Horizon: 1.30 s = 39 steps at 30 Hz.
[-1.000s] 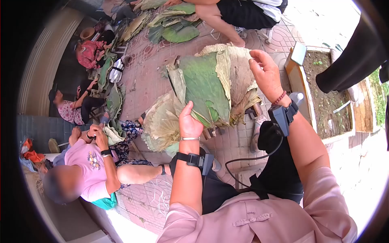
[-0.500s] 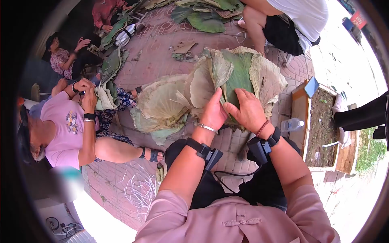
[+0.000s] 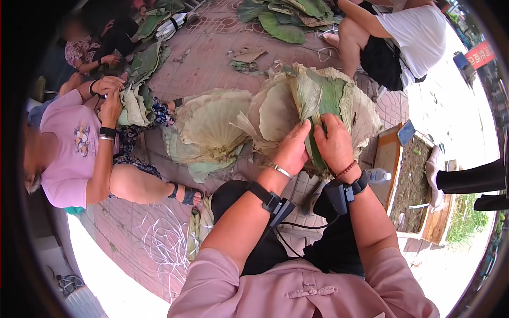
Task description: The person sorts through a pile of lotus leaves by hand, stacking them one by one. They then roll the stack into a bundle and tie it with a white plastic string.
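Note:
My left hand point(image 3: 292, 147) and my right hand point(image 3: 334, 143) are side by side on a folded green leaf point(image 3: 331, 95), each pressing one edge of it between thumb and fingers. The leaf lies on a fanned stack of large dried, pale leaves point(image 3: 275, 108) above my knees. Its lower end narrows between my hands. To the left, another spread of dry leaves point(image 3: 212, 124) adjoins the stack.
A person in a pink shirt point(image 3: 79, 143) sits at left holding folded leaves. Another in white point(image 3: 413, 37) sits at upper right. White strings point(image 3: 164, 244) lie at lower left. A bottle point(image 3: 377, 176) stands by a soil-filled planter point(image 3: 411, 185) at right.
My hands have come closer together, and the green leaf between them is folded narrower. The camera view has shifted a little. The person at left has lowered the hands slightly.

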Tool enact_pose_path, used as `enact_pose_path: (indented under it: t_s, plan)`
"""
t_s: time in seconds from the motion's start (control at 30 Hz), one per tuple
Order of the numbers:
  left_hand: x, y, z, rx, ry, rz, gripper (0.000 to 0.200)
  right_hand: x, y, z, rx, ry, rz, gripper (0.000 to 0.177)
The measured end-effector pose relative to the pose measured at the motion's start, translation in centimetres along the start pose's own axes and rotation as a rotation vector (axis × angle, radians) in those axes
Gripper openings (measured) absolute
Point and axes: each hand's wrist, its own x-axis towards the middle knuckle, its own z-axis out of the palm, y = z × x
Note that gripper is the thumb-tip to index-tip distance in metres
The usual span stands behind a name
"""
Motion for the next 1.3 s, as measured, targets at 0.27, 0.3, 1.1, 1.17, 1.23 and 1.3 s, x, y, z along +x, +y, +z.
enact_pose_path:
  t_s: [0.27, 0.3, 1.1, 1.17, 1.23, 1.3]
  plan:
    - [0.3, 1.5, -0.7, -0.028, 0.169, 0.133, 0.033, 1.1, 2.5, -1.0, 0.409, 0.250, 0.225, 0.014]
    - [0.1, 2.2, -0.5, -0.076, 0.197, 0.155, 0.034, 1.3, 2.2, -2.0, 0.398, 0.259, 0.228, 0.014]
    - [-1.2, 7.2, -2.1, -0.254, 0.210, 0.341, 0.036, 0.1, 11.6, -4.1, 0.706, 0.148, 0.913, 0.008]
    - [-1.3, 7.2, -2.0, -0.249, 0.210, 0.339, 0.036, -0.2, 13.2, -3.4, 0.647, 0.145, 0.925, 0.012]
    - [-1.3, 7.2, -2.1, -0.246, 0.212, 0.338, 0.036, -0.3, 13.1, -3.7, 0.714, 0.172, 0.973, 0.015]
    - [-1.2, 7.1, -2.3, -0.212, 0.213, 0.357, 0.035, -0.3, 13.3, -3.8, 0.781, 0.193, 1.019, 0.018]
